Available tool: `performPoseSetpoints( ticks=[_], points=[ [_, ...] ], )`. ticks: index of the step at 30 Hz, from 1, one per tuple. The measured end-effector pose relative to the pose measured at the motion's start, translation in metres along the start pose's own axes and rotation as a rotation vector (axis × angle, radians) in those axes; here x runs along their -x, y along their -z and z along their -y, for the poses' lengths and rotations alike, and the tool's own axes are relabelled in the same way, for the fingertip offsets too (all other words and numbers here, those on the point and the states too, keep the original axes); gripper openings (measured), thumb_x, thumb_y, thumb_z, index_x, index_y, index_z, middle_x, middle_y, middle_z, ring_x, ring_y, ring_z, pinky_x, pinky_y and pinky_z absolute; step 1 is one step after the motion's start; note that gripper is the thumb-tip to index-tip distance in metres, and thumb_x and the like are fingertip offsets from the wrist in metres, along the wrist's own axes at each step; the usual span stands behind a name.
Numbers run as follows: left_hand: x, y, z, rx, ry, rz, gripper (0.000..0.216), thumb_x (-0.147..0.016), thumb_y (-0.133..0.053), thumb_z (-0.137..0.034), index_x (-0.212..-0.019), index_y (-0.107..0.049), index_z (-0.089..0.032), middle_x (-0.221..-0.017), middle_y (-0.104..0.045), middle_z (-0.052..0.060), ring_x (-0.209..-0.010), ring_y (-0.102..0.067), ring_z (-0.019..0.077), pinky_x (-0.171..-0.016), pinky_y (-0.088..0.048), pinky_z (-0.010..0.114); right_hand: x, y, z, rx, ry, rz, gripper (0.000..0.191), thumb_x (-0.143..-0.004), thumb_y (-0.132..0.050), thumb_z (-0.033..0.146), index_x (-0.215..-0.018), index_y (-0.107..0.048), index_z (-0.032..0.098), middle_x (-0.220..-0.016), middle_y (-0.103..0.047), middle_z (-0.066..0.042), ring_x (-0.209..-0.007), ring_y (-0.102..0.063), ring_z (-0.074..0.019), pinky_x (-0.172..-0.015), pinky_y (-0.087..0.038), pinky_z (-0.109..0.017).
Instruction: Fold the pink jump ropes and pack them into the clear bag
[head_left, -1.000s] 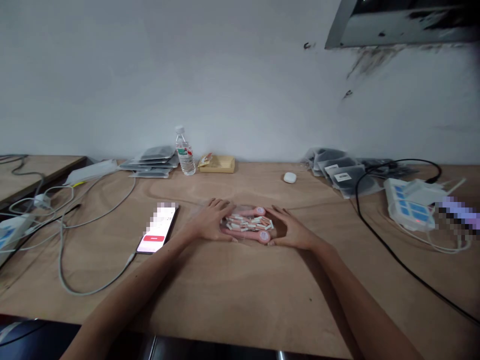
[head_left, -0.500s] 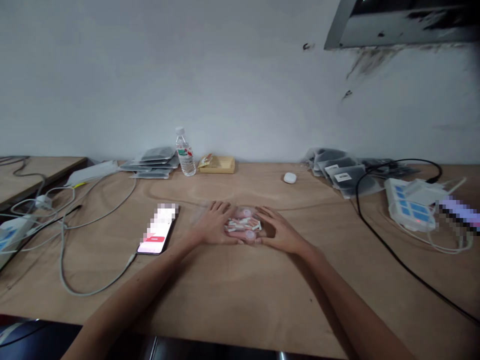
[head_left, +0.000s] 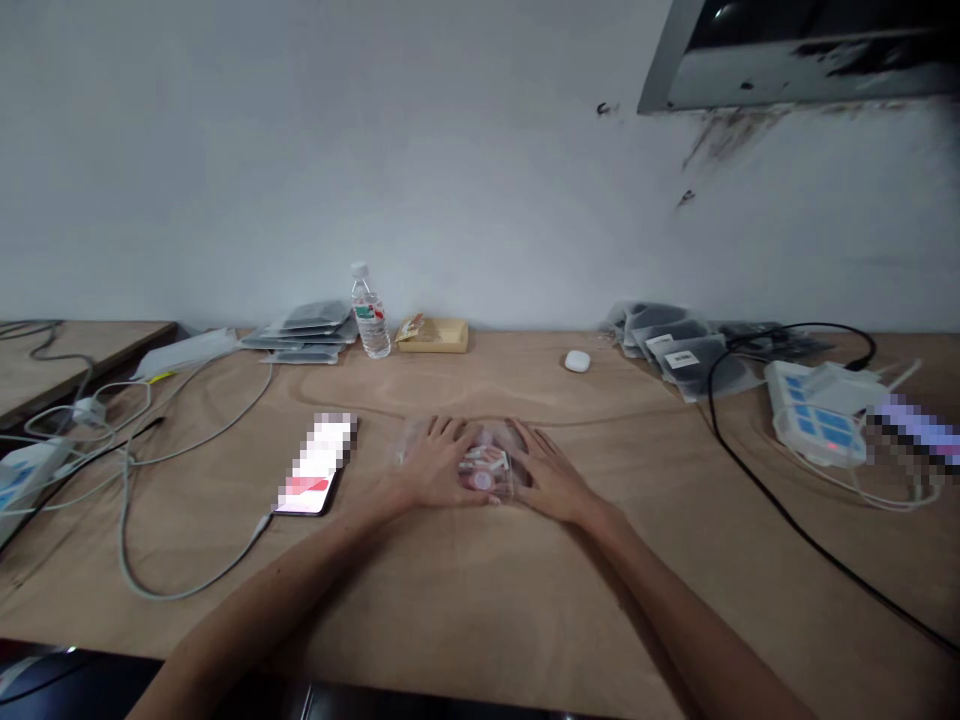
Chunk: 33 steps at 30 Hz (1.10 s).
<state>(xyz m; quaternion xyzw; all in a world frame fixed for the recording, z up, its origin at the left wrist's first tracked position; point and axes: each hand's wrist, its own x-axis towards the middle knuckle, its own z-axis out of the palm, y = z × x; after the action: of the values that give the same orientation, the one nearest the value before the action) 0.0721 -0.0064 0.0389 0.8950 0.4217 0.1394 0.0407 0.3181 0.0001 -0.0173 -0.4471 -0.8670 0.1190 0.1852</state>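
Note:
A clear plastic bag (head_left: 484, 457) with small pink and white pieces inside lies on the wooden table. My left hand (head_left: 439, 465) rests flat over the bag's left part, fingers spread. On the opposite side, my right hand (head_left: 553, 472) lies with fingers stretched out over the right edge. Both hands touch the plastic and cover much of it, so only the middle of the contents shows. What the small pieces are, I cannot make out.
A lit phone (head_left: 315, 465) on a cable lies left of the bag. Behind stand a water bottle (head_left: 370, 315) and a yellow tray (head_left: 442, 337). A white case (head_left: 577, 361), grey packets (head_left: 667, 345) and a power strip (head_left: 814, 420) are to the right.
My hands have flattened onto the bag, where they were more curved around its sides. The visible contents have shifted slightly left and toward me.

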Motion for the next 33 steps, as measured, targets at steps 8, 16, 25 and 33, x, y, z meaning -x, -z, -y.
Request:
performPoseSetpoints(
  ticks=[8, 16, 25, 33],
  points=[
    [0.0, -0.002, 0.002, -0.02, 0.002, 0.003, 0.093, -0.069, -0.066, -0.082, -0.138, -0.051, -0.022, -0.141, -0.052, 0.015, -0.127, -0.047, 0.0381, -0.109, -0.034, 0.056, 0.002, 0.004, -0.017, -0.074, -0.011, -0.112, 0.066, -0.086, -0.065, 0.064, -0.14, -0.057, 0.026, -0.158, -0.039, -0.015, -0.146, -0.037, -0.0362, -0.117, -0.034, -0.058],
    [-0.003, 0.0, 0.005, -0.057, -0.036, 0.028, 0.092, -0.071, -0.066, -0.081, -0.137, -0.052, -0.018, -0.141, -0.052, 0.017, -0.129, -0.046, 0.0378, -0.112, -0.032, 0.056, 0.004, 0.006, -0.035, -0.01, -0.082, -0.169, 0.084, -0.083, -0.068, 0.062, -0.15, -0.044, 0.018, -0.153, -0.046, -0.02, -0.143, -0.041, -0.0372, -0.116, -0.035, -0.057],
    [-0.002, -0.004, 0.007, -0.068, -0.052, 0.004, 0.094, -0.073, -0.06, -0.085, -0.139, -0.051, -0.02, -0.14, -0.052, 0.017, -0.129, -0.047, 0.0383, -0.113, -0.03, 0.057, 0.004, 0.004, -0.036, -0.002, -0.062, -0.139, 0.076, -0.087, -0.063, 0.062, -0.151, -0.045, 0.025, -0.157, -0.043, -0.016, -0.145, -0.039, -0.0373, -0.116, -0.033, -0.059],
    [-0.003, -0.003, 0.005, -0.063, -0.028, 0.013, 0.094, -0.072, -0.06, -0.085, -0.139, -0.051, -0.018, -0.142, -0.052, 0.018, -0.131, -0.047, 0.0386, -0.114, -0.029, 0.058, 0.004, 0.007, -0.031, -0.092, -0.033, -0.183, 0.064, -0.089, -0.064, 0.054, -0.143, -0.054, 0.02, -0.152, -0.048, -0.019, -0.142, -0.044, -0.0351, -0.115, -0.037, -0.057]
  ],
)
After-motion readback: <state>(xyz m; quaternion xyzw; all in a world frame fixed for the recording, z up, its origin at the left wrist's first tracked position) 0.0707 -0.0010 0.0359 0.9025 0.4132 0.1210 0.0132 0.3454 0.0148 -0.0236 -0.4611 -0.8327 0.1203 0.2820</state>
